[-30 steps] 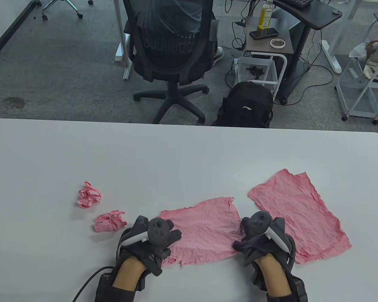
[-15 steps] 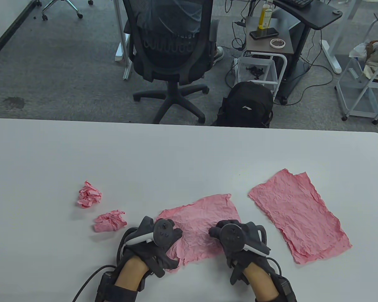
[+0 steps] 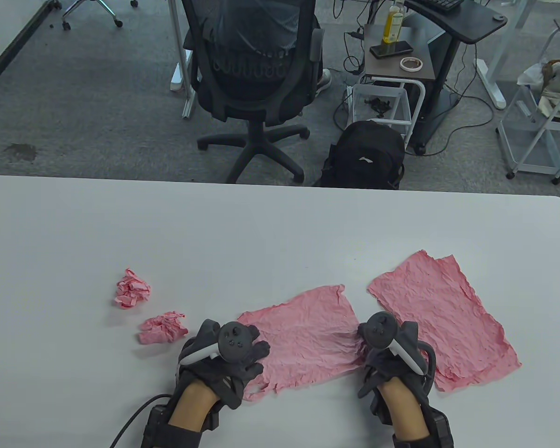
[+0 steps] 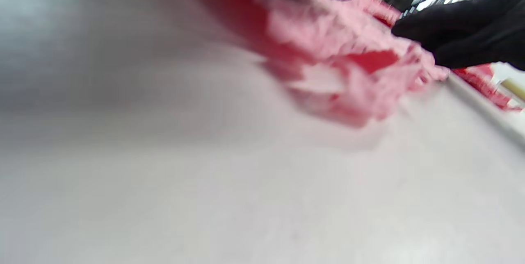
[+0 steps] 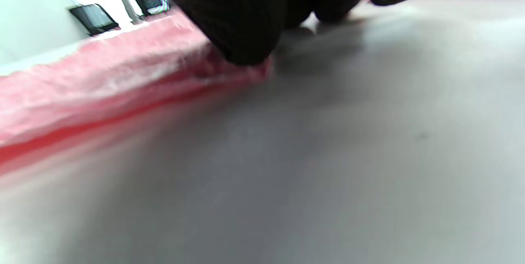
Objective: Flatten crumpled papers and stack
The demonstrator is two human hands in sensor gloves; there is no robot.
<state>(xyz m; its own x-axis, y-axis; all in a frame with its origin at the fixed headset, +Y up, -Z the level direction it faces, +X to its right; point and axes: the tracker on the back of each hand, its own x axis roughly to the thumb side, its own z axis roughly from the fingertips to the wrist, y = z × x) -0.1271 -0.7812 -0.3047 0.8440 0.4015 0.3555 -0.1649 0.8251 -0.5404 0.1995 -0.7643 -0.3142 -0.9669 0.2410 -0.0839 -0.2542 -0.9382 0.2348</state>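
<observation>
Pressing its edges at 9 and 3 o'clock, the left hand (image 3: 228, 357) and right hand (image 3: 387, 354), fingers apparently flat, hold the thin, light, tear-prone wrinkled pink paper sheet (image 3: 308, 343) at 6 o'clock on the white table (image 3: 261, 224).

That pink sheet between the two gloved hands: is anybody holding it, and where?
Nothing is lifted. The left hand presses the sheet at its near left corner, and the right hand presses its right edge, flat on the table.
</observation>
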